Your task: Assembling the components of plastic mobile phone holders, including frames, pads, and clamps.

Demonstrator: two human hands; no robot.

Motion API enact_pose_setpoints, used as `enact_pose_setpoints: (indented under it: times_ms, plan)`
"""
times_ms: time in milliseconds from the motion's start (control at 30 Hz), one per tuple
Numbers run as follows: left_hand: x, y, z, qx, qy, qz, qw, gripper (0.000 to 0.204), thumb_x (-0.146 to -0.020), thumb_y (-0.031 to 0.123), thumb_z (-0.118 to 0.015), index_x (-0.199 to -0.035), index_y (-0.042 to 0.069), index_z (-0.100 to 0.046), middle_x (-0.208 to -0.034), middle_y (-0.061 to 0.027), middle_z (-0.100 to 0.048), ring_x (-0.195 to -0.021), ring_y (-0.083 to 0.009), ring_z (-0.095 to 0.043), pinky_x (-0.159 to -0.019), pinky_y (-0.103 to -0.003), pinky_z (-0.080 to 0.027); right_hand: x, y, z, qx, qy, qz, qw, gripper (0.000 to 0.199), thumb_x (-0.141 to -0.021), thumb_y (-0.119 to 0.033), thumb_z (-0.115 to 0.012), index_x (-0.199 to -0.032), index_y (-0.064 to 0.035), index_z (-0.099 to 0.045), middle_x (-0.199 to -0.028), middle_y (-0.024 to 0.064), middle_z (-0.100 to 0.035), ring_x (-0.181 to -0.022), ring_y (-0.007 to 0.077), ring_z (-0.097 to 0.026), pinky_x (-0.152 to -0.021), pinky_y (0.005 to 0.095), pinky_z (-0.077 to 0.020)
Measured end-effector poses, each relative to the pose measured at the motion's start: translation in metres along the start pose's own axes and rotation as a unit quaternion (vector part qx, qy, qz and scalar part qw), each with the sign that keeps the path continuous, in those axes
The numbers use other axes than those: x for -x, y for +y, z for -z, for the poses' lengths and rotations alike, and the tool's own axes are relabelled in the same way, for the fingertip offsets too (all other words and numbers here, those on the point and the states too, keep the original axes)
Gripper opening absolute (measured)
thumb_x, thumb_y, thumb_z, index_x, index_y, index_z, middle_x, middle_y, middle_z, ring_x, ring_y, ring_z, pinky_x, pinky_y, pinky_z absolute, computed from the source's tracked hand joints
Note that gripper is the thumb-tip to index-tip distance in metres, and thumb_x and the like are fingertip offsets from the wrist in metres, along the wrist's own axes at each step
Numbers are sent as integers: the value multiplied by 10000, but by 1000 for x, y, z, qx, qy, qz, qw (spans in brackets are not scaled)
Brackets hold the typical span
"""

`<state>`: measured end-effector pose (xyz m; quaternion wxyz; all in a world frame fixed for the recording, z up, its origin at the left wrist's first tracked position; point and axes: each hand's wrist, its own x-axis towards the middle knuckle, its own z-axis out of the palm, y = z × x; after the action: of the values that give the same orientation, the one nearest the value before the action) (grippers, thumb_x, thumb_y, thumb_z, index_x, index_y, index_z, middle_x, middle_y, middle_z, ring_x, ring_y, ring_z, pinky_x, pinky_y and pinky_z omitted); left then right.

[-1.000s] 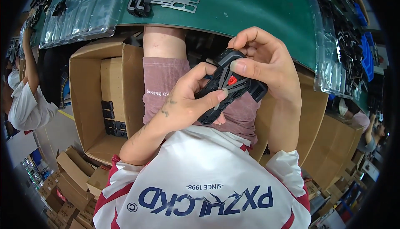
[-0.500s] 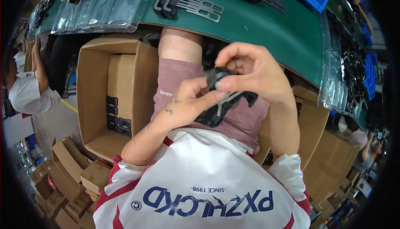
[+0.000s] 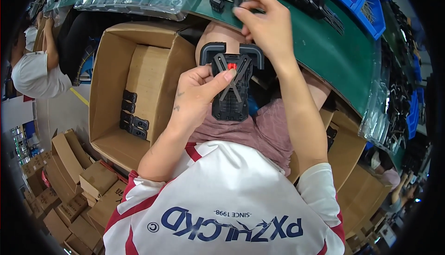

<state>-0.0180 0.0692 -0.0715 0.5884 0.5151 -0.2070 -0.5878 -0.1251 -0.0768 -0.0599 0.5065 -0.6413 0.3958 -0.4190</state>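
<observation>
While the left hand [image 3: 197,95] grips a black plastic clamp part [image 3: 232,85] with a red button above the lap, thumb pressed on its face, the right hand [image 3: 266,25] reaches to the green table [image 3: 324,55], fingers pinched on a small black piece [image 3: 245,0]; an open cardboard box [image 3: 134,83] stands to the left

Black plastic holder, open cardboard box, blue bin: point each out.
black plastic holder [image 3: 231,95], head view, on its ribbed middle body.
open cardboard box [image 3: 109,76], head view, on its left inner wall.
blue bin [image 3: 366,2], head view, on its front rim.
</observation>
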Motion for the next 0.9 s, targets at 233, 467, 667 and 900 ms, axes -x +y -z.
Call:
enact_pose_setpoints:
  times_ms: [233,467,667,900]
  plan:
    - [-9,0,-17,9,-25,34,999,103,-839,57,-642,-883,-36,-652,-735,-62,-644,-563,-35,-510,-497,-129,-409,75,-1,58,24,159,-53,986,326,-742,40,-652,-1062,-15,-621,-913,74,-568,-580,93,-498,-528,176,-415]
    - [-22,1,-40,-17,-77,20,997,137,-844,52,-619,-936,-46,-642,-796,-84,-662,-594,-69,-569,-524,-154,-443,149,2,91,-27,167,178,969,254,-651,2,-755,-864,-32,-621,-925,86,-534,-752,183,-526,-642,253,-441]
    - [-29,-3,-57,-16,-82,15,996,130,-840,97,-632,-883,-22,-660,-712,-34,-631,-561,-34,-488,-478,-130,-345,174,1,77,76,62,189,977,164,-621,-13,-789,-736,-29,-673,-903,91,-542,-747,180,-541,-582,232,-421]
    - [-28,1,-62,1,-108,19,994,136,-859,108,-596,-870,-16,-652,-692,-20,-608,-566,-30,-479,-486,-133,-337,170,6,76,130,67,235,961,228,-601,-24,-799,-774,-77,-661,-913,103,-550,-615,122,-438,-514,217,-344]
